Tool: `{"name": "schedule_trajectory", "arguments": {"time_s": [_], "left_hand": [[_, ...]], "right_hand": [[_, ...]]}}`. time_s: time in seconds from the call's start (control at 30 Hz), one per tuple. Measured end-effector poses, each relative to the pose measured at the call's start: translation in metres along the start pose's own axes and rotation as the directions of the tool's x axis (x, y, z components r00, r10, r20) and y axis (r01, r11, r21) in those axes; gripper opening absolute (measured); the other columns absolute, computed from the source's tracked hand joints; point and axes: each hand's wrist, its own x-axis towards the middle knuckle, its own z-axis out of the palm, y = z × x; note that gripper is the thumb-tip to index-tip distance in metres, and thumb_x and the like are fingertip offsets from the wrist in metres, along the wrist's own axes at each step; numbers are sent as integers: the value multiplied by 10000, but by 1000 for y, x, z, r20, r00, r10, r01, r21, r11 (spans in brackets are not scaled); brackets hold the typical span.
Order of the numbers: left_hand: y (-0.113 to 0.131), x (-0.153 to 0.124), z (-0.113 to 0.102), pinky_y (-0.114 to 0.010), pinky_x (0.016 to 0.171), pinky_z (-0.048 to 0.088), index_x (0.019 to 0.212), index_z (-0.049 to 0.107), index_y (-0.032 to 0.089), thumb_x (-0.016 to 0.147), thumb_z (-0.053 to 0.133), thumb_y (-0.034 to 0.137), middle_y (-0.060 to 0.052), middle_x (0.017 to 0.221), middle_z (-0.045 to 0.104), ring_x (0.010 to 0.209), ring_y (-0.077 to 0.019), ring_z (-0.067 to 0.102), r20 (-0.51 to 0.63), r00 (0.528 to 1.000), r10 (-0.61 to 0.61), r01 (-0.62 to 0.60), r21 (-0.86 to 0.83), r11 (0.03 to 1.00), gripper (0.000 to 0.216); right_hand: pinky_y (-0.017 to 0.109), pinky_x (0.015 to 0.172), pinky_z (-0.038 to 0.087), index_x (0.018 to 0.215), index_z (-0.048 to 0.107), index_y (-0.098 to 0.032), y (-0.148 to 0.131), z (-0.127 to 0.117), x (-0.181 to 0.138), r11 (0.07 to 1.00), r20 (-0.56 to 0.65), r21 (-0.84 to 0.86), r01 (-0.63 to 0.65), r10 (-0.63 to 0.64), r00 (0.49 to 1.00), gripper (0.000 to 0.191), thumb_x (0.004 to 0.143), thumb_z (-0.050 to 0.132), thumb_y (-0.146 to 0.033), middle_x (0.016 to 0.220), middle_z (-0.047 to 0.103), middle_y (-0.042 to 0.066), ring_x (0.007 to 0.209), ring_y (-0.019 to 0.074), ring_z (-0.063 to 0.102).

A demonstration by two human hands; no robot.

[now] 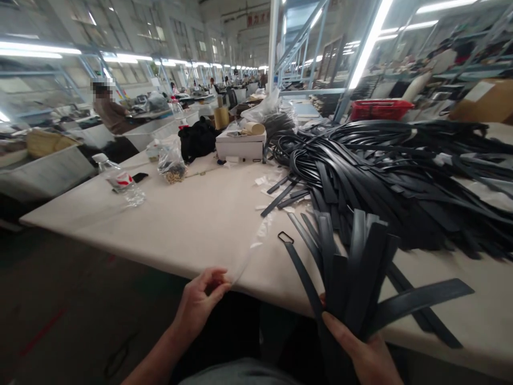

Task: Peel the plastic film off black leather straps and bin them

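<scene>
My left hand (pixel 202 297) is closed in a pinch at the front edge of the table, on the end of a thin clear plastic strip (pixel 242 264). The strip runs up and away over the tabletop. In my right hand (pixel 360 345) is a bundle of flat black straps (pixel 347 289), gripped low with the thumb across it. The strap ends fan out upward and to the right. One strap at the left carries a small black rectangular ring (pixel 286 237) at its tip. Part of the right hand's fingers is hidden behind the straps.
A large heap of black straps (pixel 372 176) covers the table's right side. Farther back stand a white box (pixel 240 145), a black bag (pixel 197 140), a clear bag of small metal parts (pixel 172 168) and a plastic bottle (pixel 120 179). A person (pixel 110 109) works at the far left.
</scene>
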Motion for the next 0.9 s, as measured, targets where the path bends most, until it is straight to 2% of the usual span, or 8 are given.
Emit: {"name": "schedule_trajectory", "arguments": {"time_s": [0.23, 0.33, 0.47, 0.57, 0.67, 0.73, 0.8, 0.9], "left_hand": [[10, 3, -14, -280, 747, 480, 841, 684, 235, 799, 628, 294, 9, 798, 714, 769, -191, 659, 119, 993, -11, -17, 235, 972, 92], [12, 5, -15, -272, 706, 469, 860, 660, 221, 761, 644, 286, 16, 746, 709, 731, -186, 662, 153, 984, -97, 73, 155, 985, 119], [8, 5, -9, -243, 617, 436, 809, 582, 196, 664, 713, 281, 39, 642, 658, 617, -149, 621, 220, 948, -232, 256, -87, 963, 213], [5, -2, 0, -229, 586, 433, 792, 564, 178, 615, 771, 305, 54, 584, 615, 543, -112, 576, 378, 858, -349, 468, -290, 835, 301], [6, -12, 13, -229, 603, 467, 913, 643, 153, 607, 802, 309, 29, 677, 657, 549, -87, 575, 530, 732, -429, 643, -329, 691, 378], [8, -18, 23, -236, 625, 490, 949, 687, 143, 598, 808, 294, 10, 723, 676, 567, -84, 584, 614, 655, -440, 711, -303, 635, 401], [12, -22, 35, -246, 619, 499, 884, 717, 128, 591, 800, 289, -3, 679, 671, 559, -96, 590, 684, 586, -433, 751, -259, 608, 345], [23, -23, 51, -265, 608, 500, 790, 727, 110, 611, 789, 336, -33, 660, 679, 551, -119, 609, 766, 509, -393, 771, -203, 604, 295]], "right_hand": [[402, 939, 518, 942, 763, -190, 2, 11, -14, 994, 61, -105, 44, -38, 997, 423, 654, 765, -499, 995, 779, 82, 1025, 334, 670], [413, 966, 502, 973, 764, -183, 2, 6, -16, 988, 60, -146, 50, -42, 997, 449, 667, 745, -511, 1016, 775, 88, 1063, 347, 654], [352, 913, 546, 930, 781, -187, 3, -1, -20, 983, 128, -180, 44, -21, 992, 435, 605, 794, -477, 1014, 781, 82, 1036, 335, 673], [332, 893, 561, 915, 786, -191, 9, -3, -23, 985, 149, -169, 38, -12, 989, 421, 598, 805, -468, 1013, 784, 80, 1022, 323, 683], [332, 894, 567, 937, 788, -195, 17, -7, -24, 982, 204, -186, 43, -4, 979, 431, 638, 779, -506, 1026, 781, 85, 1024, 317, 687], [332, 898, 569, 966, 784, -201, 19, -10, -25, 976, 254, -208, 70, -16, 967, 434, 672, 757, -518, 1044, 777, 86, 1029, 312, 689], [330, 901, 571, 984, 781, -207, 17, -14, -27, 969, 291, -226, 102, -32, 956, 419, 700, 740, -512, 1057, 774, 85, 1032, 306, 691], [317, 886, 582, 963, 788, -225, 9, -24, -33, 953, 282, -256, 159, -83, 956, 369, 712, 730, -490, 1033, 782, 75, 1004, 296, 707]]}}
